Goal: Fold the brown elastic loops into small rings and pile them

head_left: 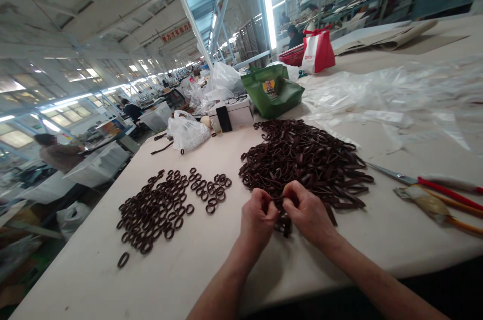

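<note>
My left hand [260, 209] and my right hand [304, 209] meet at the near edge of a heap of dark brown strap loops [298, 154]. Both are closed in a pinch on a dark brown strap [278, 199] stretched between the fingertips; the fingers hide most of it. More brown strips hang or lie just below my hands, and I cannot tell which belong to the held one. Left of my hands, a spread of small dark brown rings [158, 209] lies on the pale table [196, 285], one ring [123, 259] apart at its near end.
Scissors with red handles [433, 183] and a tool with orange handles [441, 207] lie at right. Behind the heap stand a green bag [273, 91], a white box [241, 111] and a clear plastic bag [188, 131]. Plastic sheets [377, 91] cover the back right. People work farther off.
</note>
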Available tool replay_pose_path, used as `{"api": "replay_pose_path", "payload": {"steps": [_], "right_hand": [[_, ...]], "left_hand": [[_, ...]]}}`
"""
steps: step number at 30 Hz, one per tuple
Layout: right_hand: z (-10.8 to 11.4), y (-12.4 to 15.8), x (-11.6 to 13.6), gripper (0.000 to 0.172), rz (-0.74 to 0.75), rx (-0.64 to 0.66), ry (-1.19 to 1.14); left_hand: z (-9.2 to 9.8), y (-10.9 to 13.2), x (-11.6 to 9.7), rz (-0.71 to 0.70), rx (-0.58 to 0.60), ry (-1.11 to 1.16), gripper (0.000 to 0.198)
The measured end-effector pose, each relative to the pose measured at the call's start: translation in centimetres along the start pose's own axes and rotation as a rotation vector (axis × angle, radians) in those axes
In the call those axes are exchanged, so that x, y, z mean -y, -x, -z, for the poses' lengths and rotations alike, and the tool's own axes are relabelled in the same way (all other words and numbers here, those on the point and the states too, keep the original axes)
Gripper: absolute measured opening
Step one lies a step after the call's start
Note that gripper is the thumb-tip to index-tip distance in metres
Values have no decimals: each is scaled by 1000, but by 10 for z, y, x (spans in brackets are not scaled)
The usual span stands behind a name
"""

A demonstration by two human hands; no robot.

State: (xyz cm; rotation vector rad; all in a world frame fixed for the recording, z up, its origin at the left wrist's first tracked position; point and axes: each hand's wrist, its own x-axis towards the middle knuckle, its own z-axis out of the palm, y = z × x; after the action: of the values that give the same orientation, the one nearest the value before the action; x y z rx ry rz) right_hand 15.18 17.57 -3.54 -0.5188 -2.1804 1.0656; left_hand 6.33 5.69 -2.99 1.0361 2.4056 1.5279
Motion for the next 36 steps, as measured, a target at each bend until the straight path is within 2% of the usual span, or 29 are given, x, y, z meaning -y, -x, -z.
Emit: {"api": "replay_pose_path", "payload": {"steps": [3, 6, 7, 8, 10, 12, 14, 17, 21, 27, 31, 33, 36], "right_hand": [[2, -1, -3, 16, 2, 25, -48], [5, -3, -7, 21, -2, 34, -73], [6, -4, -8, 22, -3, 35, -76], [7, -5, -10, 22, -2, 39, -77], [9, -6, -11, 23, 3, 52, -74], [8, -6, -12, 23, 17, 71, -64], [7, -4, -11, 22, 39, 87, -47], [5, -2, -10, 22, 70, 100, -19], [4, 0, -10, 21, 91, 115, 6], [3, 0, -10, 21, 119, 122, 15], [2, 0, -10, 20, 138, 117, -6], [1, 1, -9, 21, 153, 116, -27], [-1, 2, -6, 35, 195, 139, -69]], "left_hand": [[24, -12, 10, 56, -100, 5, 7], [68, -27, 25, 168, -338, -94, 17], [82, -30, 29, 203, -376, -144, 20], [93, -32, 32, 231, -366, -187, 22], [103, -32, 34, 258, -224, -209, 23], [95, -29, 30, 241, -10, -192, 22], [76, -23, 24, 191, 153, -255, 18], [49, -17, 14, 110, 279, -431, 7], [36, -15, 9, 85, 294, -482, 5], [42, -19, 13, 143, 204, -464, 8], [45, -24, 19, 227, 123, 60, 22], [43, -25, 19, 258, 148, 258, 34], [35, -23, 15, 305, 217, 436, 45]]}}
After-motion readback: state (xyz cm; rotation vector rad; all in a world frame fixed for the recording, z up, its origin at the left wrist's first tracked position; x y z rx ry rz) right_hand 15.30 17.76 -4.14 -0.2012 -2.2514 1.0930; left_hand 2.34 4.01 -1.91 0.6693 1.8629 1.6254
